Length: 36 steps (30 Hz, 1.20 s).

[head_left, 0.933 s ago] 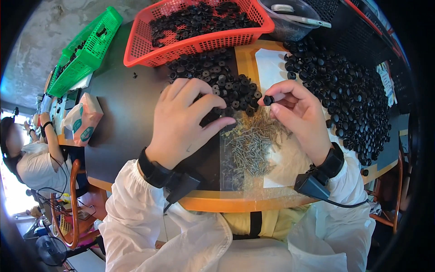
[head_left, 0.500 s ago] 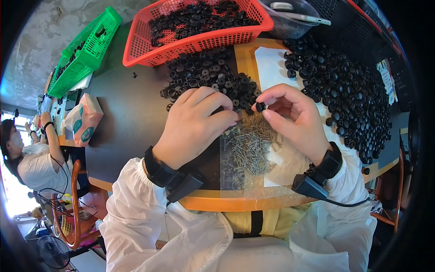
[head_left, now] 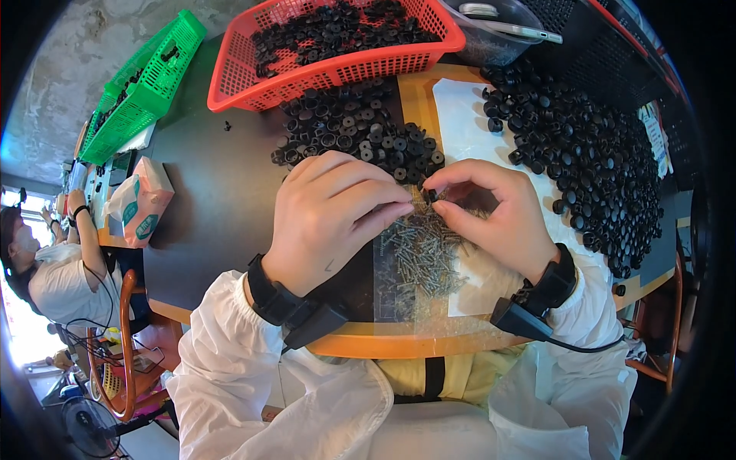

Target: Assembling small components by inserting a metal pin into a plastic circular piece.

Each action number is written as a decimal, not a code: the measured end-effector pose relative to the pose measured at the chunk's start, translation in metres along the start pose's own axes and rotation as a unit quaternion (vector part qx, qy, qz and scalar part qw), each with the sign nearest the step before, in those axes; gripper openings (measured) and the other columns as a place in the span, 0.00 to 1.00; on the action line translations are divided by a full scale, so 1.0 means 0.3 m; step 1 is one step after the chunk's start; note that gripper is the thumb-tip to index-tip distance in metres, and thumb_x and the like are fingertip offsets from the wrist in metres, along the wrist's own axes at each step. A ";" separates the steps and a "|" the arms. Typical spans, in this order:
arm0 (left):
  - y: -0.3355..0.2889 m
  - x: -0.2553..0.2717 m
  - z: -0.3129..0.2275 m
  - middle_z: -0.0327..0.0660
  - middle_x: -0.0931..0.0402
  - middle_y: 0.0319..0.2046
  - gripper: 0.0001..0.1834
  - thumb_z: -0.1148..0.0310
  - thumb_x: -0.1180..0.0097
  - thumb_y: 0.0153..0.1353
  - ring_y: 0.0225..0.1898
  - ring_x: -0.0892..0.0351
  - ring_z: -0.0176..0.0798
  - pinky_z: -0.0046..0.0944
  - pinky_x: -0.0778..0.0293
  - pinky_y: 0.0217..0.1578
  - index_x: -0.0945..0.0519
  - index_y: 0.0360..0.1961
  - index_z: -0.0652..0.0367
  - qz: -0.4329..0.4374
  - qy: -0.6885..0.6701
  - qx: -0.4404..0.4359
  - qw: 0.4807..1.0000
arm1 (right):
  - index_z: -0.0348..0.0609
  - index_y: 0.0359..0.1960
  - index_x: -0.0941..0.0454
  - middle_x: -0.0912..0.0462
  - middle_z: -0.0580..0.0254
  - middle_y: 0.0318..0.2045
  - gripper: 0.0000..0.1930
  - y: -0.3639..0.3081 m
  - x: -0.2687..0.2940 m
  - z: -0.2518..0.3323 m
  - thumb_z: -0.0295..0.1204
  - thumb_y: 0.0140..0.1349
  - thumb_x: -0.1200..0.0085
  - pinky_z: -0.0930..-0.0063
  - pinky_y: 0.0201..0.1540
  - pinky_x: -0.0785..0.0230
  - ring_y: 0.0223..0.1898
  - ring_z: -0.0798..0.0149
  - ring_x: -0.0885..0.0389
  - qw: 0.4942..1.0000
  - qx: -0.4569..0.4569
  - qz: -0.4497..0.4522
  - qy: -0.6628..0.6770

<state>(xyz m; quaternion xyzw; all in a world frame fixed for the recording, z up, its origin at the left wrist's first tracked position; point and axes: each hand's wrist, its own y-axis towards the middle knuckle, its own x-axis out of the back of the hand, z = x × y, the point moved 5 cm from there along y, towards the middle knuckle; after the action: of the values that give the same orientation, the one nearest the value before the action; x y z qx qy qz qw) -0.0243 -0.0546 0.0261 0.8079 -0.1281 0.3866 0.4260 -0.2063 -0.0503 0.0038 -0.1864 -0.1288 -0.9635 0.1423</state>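
Note:
Between the thumb and fingertips of my right hand is a small black round plastic knob. Close on its left, my left hand has thumb and forefinger pinched together; whatever lies between them is too small to make out. Under both hands a heap of metal screws lies on a clear plastic bag. Just beyond my fingers are many black round parts with centre holes. A large pile of smooth-topped black knobs spreads to the right on white paper.
A red basket of black parts stands at the back, with a clear tub beside it holding a phone. A green basket and a tissue pack are on the left. Another person sits at the far left.
My right hand has moved slightly left and down with the knob. My left hand's fingertips have shifted right, and the hands are now almost touching.

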 end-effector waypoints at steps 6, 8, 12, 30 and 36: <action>-0.003 0.005 0.003 0.31 0.22 0.27 0.09 0.70 0.30 0.43 0.29 0.25 0.37 0.36 0.30 0.31 0.17 0.27 0.51 -0.029 -0.004 0.003 1.000 | 0.39 0.42 0.19 0.15 0.64 0.37 0.12 -0.002 -0.009 -0.012 0.20 0.55 0.40 0.79 0.44 0.25 0.37 0.72 0.17 0.997 -0.047 0.032 0.053; 0.000 0.011 -0.006 0.33 0.20 0.27 0.10 0.71 0.29 0.42 0.29 0.24 0.38 0.36 0.29 0.31 0.17 0.28 0.52 -0.026 -0.001 0.006 1.000 | 0.39 0.42 0.19 0.15 0.64 0.37 0.12 -0.004 -0.009 -0.018 0.21 0.55 0.40 0.79 0.43 0.26 0.36 0.73 0.18 0.996 -0.044 0.027 0.069; -0.001 0.015 -0.012 0.34 0.19 0.28 0.11 0.73 0.28 0.41 0.30 0.23 0.39 0.35 0.29 0.31 0.16 0.28 0.53 -0.028 0.008 0.014 0.999 | 0.39 0.42 0.18 0.15 0.65 0.37 0.12 -0.006 -0.012 -0.022 0.21 0.55 0.39 0.80 0.41 0.26 0.35 0.74 0.19 0.995 -0.048 0.023 0.090; 0.028 0.098 0.004 0.35 0.29 0.32 0.25 0.58 0.23 0.29 0.37 0.28 0.45 0.42 0.32 0.39 0.22 0.29 0.51 0.081 0.132 -0.002 0.988 | 0.41 0.43 0.19 0.17 0.68 0.39 0.11 -0.007 0.016 -0.028 0.22 0.57 0.39 0.81 0.41 0.30 0.37 0.77 0.22 0.989 -0.036 -0.022 0.140; 0.002 0.102 0.069 0.35 0.30 0.31 0.21 0.63 0.26 0.34 0.37 0.29 0.45 0.42 0.32 0.40 0.20 0.32 0.52 0.159 0.102 -0.017 0.982 | 0.41 0.43 0.20 0.18 0.69 0.40 0.11 -0.003 0.011 -0.028 0.22 0.57 0.40 0.81 0.43 0.31 0.37 0.77 0.24 0.981 -0.051 -0.023 0.184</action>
<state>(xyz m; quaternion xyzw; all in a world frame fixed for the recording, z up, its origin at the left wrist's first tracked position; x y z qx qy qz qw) 0.0066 -0.0673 0.0419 0.7260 -0.2170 0.5277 0.3839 -0.2123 -0.0526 -0.0027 -0.0094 -0.0555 -0.9897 0.1318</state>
